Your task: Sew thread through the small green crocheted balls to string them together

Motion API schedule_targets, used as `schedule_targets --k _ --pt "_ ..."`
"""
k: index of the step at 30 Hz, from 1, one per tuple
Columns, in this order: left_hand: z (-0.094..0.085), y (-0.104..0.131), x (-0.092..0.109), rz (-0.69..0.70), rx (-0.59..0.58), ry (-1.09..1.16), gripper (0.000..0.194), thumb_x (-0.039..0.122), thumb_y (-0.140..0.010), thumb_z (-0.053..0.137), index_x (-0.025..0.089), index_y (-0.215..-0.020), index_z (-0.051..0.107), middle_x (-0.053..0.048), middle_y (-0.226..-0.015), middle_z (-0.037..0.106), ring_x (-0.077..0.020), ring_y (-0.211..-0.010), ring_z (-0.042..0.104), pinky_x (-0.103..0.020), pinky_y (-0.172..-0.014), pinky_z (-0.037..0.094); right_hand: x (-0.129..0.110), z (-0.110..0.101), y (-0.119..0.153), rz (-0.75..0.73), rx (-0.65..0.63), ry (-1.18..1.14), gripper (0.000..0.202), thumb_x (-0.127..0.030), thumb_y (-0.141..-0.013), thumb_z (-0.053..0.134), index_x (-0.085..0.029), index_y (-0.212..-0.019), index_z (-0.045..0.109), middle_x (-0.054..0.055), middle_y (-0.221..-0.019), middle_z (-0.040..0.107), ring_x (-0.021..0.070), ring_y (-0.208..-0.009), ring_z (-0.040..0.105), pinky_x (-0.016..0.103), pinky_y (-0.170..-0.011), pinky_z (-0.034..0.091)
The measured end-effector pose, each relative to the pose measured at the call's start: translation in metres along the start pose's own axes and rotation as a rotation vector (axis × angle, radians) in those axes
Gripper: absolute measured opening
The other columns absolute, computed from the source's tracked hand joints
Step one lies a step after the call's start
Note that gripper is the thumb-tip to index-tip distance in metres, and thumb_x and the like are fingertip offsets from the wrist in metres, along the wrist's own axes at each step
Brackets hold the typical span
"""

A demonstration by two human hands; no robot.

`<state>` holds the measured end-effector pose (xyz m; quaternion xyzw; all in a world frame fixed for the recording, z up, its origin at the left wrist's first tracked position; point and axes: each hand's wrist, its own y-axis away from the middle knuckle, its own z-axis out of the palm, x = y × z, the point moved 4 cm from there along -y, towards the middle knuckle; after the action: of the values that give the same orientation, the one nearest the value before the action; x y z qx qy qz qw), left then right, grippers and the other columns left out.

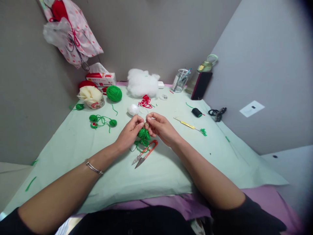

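Both hands meet over the middle of the table. In a pinch, my left hand (130, 131) is closed on the upper left edge of a small green crocheted piece (143, 133). My right hand (161, 126) is closed at its other side, thumb and forefinger together around a thin pale thread that loops up behind the fingertips. Loose green yarn hangs below the piece onto the orange-handled thread snips (149, 150), whose blades point toward me. A white yarn ball (133, 110) lies just beyond my left fingers. Fingertip details are too small to make out.
Behind lie white stuffing (142, 82), tangled red yarn (145, 102) and a green yarn ball (113, 93). Small green crocheted balls (112, 123) sit left. A yellow-handled crochet hook (187, 124), black thread spool (196, 112) and phone (201, 85) are right.
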<state>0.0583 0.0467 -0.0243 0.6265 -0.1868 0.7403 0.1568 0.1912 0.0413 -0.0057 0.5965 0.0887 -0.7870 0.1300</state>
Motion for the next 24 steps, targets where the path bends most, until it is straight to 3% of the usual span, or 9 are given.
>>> schedule_targets --k 5,11,17,24 --pt "-0.001 0.000 0.001 -0.029 -0.006 -0.046 0.026 0.044 -0.093 0.063 0.022 -0.092 0.051 0.000 -0.086 0.065 -0.0172 -0.081 0.063 -0.029 -0.074 0.048 0.001 0.001 0.000 0.022 -0.010 -0.036 0.040 -0.047 -0.075 0.081 -0.017 -0.080 0.056 -0.007 -0.063 0.053 0.0030 -0.046 0.037 0.018 -0.043 0.024" --pt "-0.002 0.000 0.008 0.023 -0.042 -0.218 0.024 0.044 -0.097 0.054 0.020 -0.093 0.052 -0.002 -0.089 0.061 -0.0157 -0.078 0.053 -0.028 -0.071 0.041 -0.002 0.000 0.002 0.053 -0.051 -0.036 0.039 -0.044 -0.075 0.082 -0.017 -0.079 0.054 -0.008 -0.058 0.047 0.0018 -0.044 0.025 0.019 -0.044 0.014" --pt "-0.003 0.001 0.016 0.045 -0.102 -0.283 0.027 0.046 -0.097 0.055 0.020 -0.088 0.054 0.001 -0.080 0.050 -0.0147 -0.072 0.044 -0.028 -0.067 0.037 -0.005 -0.001 0.005 0.126 -0.116 -0.032 0.037 -0.041 -0.075 0.083 -0.017 -0.079 0.055 -0.009 -0.056 0.046 0.0018 -0.044 0.021 0.019 -0.044 0.013" --pt "-0.010 -0.004 0.012 -0.010 -0.240 -0.067 0.028 0.046 -0.091 0.067 0.019 -0.096 0.059 -0.004 -0.097 0.065 -0.0169 -0.088 0.059 -0.029 -0.076 0.044 -0.004 -0.005 0.001 0.087 -0.056 -0.122 0.038 -0.042 -0.074 0.084 -0.016 -0.078 0.057 -0.006 -0.059 0.050 0.0040 -0.050 0.034 0.017 -0.047 0.024"
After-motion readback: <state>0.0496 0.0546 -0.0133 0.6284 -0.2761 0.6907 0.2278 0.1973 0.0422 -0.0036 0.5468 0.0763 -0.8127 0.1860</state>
